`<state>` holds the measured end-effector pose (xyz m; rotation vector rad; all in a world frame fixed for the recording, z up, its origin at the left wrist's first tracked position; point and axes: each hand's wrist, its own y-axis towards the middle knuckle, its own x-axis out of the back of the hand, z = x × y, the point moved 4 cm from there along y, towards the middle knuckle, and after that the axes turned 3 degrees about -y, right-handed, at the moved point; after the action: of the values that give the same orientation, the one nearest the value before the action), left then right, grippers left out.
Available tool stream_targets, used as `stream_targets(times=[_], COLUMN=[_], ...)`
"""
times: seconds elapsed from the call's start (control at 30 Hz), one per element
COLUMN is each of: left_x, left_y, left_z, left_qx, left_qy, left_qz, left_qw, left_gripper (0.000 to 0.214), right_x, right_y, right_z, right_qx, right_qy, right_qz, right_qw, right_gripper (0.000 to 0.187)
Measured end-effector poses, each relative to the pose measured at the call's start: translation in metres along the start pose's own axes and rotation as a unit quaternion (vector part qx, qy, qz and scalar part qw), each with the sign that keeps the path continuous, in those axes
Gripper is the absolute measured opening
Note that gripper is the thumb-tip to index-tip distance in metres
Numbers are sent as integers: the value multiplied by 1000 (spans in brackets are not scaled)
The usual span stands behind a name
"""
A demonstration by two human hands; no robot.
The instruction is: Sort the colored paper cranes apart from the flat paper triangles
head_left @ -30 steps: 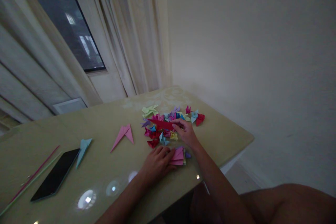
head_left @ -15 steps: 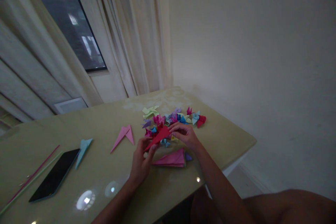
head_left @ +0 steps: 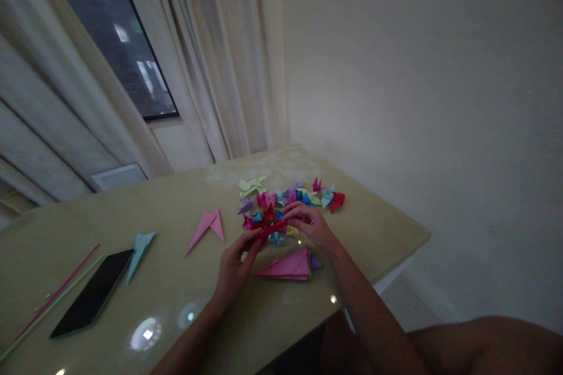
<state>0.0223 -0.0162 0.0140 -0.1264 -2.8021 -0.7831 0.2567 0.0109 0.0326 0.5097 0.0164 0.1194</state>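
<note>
Between my two hands is a folded piece of red paper [head_left: 276, 227], now seen as a narrow strip. My left hand [head_left: 237, 258] pinches its left end, thumb below and fingers above. The fingertips of my right hand [head_left: 308, 224] close on its right end. Just behind lies a pile of small folded-paper figures [head_left: 290, 194] in pink, purple, blue, green and red. In front of my hands rests a stack of folded pink paper [head_left: 290, 265], with a bit of purple paper [head_left: 315, 262] showing at its right.
A pink folded paper [head_left: 206, 228] lies left of my hands. Farther left are a light blue folded paper [head_left: 141, 252], a black phone [head_left: 94, 293] and two thin sticks, pink and green [head_left: 53, 299]. The table [head_left: 373, 240] ends near the wall at right.
The red paper has turned from a broad triangular face to a narrow strip. My left hand has shifted its grip slightly; my right hand stays nearly in place.
</note>
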Motion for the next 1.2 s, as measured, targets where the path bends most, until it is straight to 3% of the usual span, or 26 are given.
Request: stream_targets(times=[0.13,0.23,0.3,0.47,0.53,0.63,0.7,0.8,0.87,0.9,0.97,1.03,1.1,1.2], left_x=[-4,-9,-14,-26,-28,-29,-22,10,45,64,98,121,133,132], left_y=[-4,-11,-16,-23,-24,-22,-15,7,22,27,33,33,33,36], left_z=[-7,-12,-11,-6,-7,-8,-7,4,20,29,49,65,76,77], left_qx=[-103,-224,-273,-292,-294,-287,-270,-193,-95,-37,71,138,165,168], left_qy=[44,106,167,279,286,276,261,302,400,465,568,607,607,585], left_qz=[49,108,170,307,326,320,281,134,27,-16,-33,-17,-4,-8], left_qw=[993,963,932,862,852,860,883,924,911,884,819,783,778,794], left_gripper=[21,34,41,47,44,38,35,32,32,34,41,45,46,42], right_x=[-4,2,6,8,8,8,8,8,8,7,7,6,6,6], right_y=[-2,-2,-2,-2,-2,-1,-1,-2,-2,-2,-2,-2,-2,-2], right_z=[4,2,-1,-4,-3,-1,0,0,-1,-2,-3,-3,-2,-1], right_qx=[0,16,20,10,6,3,2,0,-1,-2,-3,-5,-8,-13], right_qy=[20,33,36,37,31,20,18,28,30,29,27,27,27,29], right_qz=[54,20,-10,-26,-30,-33,-34,-35,-36,-36,-32,-26,-24,-27], right_qw=[998,999,999,999,999,999,999,999,999,999,999,999,999,999], right_gripper=[29,44,42,39,39,42,41,38,39,39,40,39,38,38])
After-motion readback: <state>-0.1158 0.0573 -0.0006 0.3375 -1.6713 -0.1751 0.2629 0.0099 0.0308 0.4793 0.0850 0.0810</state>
